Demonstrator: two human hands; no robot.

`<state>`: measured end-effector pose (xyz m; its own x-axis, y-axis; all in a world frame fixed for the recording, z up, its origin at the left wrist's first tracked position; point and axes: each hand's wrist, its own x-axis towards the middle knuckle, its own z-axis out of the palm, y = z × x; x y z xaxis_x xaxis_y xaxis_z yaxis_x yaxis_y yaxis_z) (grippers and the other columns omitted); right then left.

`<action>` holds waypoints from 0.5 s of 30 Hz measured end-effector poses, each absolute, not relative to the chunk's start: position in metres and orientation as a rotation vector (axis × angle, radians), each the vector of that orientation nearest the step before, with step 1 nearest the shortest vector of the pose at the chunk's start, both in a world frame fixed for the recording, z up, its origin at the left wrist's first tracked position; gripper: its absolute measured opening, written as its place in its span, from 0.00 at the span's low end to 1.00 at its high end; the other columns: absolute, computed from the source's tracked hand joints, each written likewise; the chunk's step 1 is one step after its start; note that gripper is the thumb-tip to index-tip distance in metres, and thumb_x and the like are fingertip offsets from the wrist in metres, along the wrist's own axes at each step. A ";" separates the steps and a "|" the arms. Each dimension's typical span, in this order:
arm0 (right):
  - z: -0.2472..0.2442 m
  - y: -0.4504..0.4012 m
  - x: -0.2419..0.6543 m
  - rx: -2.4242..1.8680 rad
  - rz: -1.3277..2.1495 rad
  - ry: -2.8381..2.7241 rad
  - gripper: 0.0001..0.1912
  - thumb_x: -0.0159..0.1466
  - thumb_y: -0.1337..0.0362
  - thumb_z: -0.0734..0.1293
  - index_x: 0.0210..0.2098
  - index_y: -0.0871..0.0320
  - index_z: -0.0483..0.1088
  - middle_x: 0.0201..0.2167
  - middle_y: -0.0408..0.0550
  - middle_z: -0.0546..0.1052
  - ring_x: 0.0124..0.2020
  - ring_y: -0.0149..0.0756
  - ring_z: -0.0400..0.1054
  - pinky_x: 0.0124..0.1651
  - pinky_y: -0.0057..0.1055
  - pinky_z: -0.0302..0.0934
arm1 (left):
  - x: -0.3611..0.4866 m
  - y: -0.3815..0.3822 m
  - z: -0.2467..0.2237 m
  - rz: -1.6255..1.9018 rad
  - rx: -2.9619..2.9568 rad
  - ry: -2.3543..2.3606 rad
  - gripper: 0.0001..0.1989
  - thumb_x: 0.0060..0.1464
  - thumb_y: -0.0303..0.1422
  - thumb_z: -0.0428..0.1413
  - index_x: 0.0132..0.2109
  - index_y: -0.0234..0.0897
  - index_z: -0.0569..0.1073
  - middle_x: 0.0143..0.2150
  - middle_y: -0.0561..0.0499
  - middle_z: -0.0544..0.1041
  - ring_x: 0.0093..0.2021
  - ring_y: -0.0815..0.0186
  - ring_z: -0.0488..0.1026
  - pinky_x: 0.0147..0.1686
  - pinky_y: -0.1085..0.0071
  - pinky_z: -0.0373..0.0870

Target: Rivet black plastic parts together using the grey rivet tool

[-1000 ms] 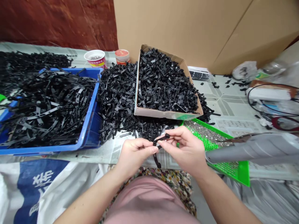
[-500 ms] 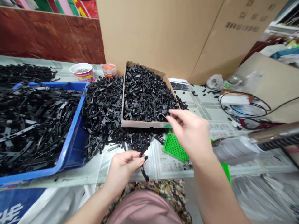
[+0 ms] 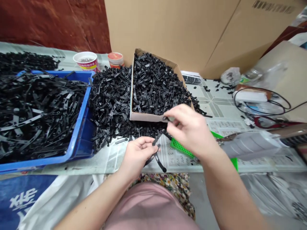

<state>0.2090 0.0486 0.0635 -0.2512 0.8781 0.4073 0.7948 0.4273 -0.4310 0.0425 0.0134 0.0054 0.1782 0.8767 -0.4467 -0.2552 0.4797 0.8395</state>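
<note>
Nearest, in front of the cardboard box (image 3: pixel 146 117), the left hand (image 3: pixel 137 155) is mostly closed: thumb and forefinger pinch a curved black strip (image 3: pixel 160 163) and a straight black piece (image 3: pixel 157 138), the strip hanging toward the person and the piece pointing toward the box, while the other fingers curl loosely. The right hand (image 3: pixel 192 129), well apart from the left, is at the box's front right corner, half curled, with a small black part (image 3: pixel 166 118) pinched at its fingertips; whether it touches the box's edge cannot be told. Partly behind that forearm, a green basket (image 3: pixel 182 148) sits in front of the box to the right. A blue bin (image 3: pixel 79 134) of black strips stands left of the box, with loose black parts (image 3: pixel 110 105) heaped between. Beyond, a paper cup (image 3: pixel 90 66) stands behind the box's left side.
</note>
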 end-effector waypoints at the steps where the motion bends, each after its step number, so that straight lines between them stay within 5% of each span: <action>1: 0.059 0.039 0.208 -1.366 0.307 -2.073 0.13 0.58 0.74 0.62 0.42 0.59 0.71 0.36 0.48 0.74 0.31 0.31 0.68 0.36 0.29 0.65 | 0.043 0.013 0.006 0.898 0.687 1.111 0.08 0.39 0.28 0.63 0.31 0.33 0.75 0.19 0.58 0.68 0.20 0.77 0.61 0.22 0.79 0.55; 5: 0.046 0.012 0.213 -1.345 0.649 -1.967 0.20 0.60 0.71 0.65 0.51 0.56 0.68 0.35 0.44 0.74 0.30 0.27 0.68 0.35 0.25 0.65 | 0.047 0.011 0.010 0.877 0.699 1.091 0.09 0.38 0.26 0.63 0.31 0.32 0.75 0.24 0.54 0.74 0.22 0.76 0.63 0.23 0.79 0.56; 11: 0.031 0.004 0.218 -1.422 0.929 -1.688 0.17 0.55 0.63 0.71 0.44 0.55 0.73 0.26 0.41 0.72 0.22 0.25 0.63 0.25 0.23 0.61 | 0.054 0.005 0.008 0.842 0.771 1.065 0.09 0.41 0.29 0.62 0.33 0.33 0.75 0.23 0.55 0.73 0.22 0.75 0.63 0.25 0.77 0.57; 15: 0.019 0.002 0.217 -1.404 0.813 -1.743 0.15 0.56 0.64 0.71 0.43 0.55 0.73 0.26 0.41 0.71 0.24 0.27 0.63 0.29 0.27 0.62 | 0.056 0.002 0.008 0.805 0.820 1.085 0.10 0.41 0.30 0.62 0.34 0.34 0.74 0.24 0.55 0.73 0.24 0.73 0.65 0.27 0.76 0.59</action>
